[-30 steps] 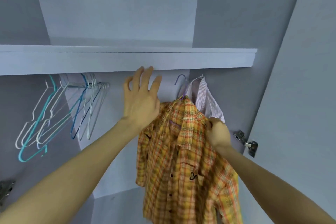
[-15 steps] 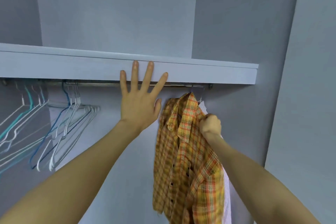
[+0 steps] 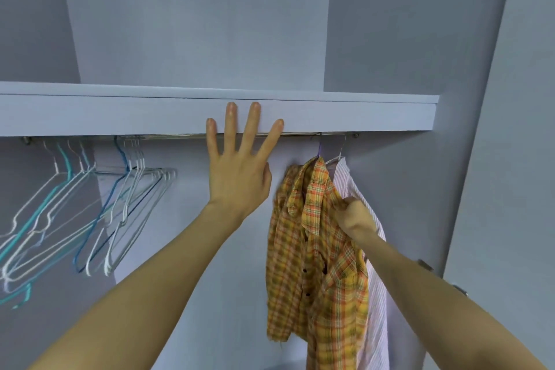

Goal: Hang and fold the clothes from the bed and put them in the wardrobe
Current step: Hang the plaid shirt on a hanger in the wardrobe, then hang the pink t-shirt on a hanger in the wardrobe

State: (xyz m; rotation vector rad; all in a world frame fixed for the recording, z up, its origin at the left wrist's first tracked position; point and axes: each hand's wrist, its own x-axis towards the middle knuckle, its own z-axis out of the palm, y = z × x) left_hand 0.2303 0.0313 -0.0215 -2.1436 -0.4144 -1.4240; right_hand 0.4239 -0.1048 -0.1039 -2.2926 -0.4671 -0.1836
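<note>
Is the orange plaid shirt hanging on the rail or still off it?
Hanging: the orange plaid shirt hangs from a purple hanger hook over the metal rail, while the right hand grips its shoulder.

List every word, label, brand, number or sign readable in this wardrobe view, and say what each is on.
None: no readable text shows anywhere.
Orange plaid shirt: pattern and buttons only, no visible label.
Striped shirt: no tag in view.
Empty wire hangers: no markings.
Shelf edge: plain.
</note>
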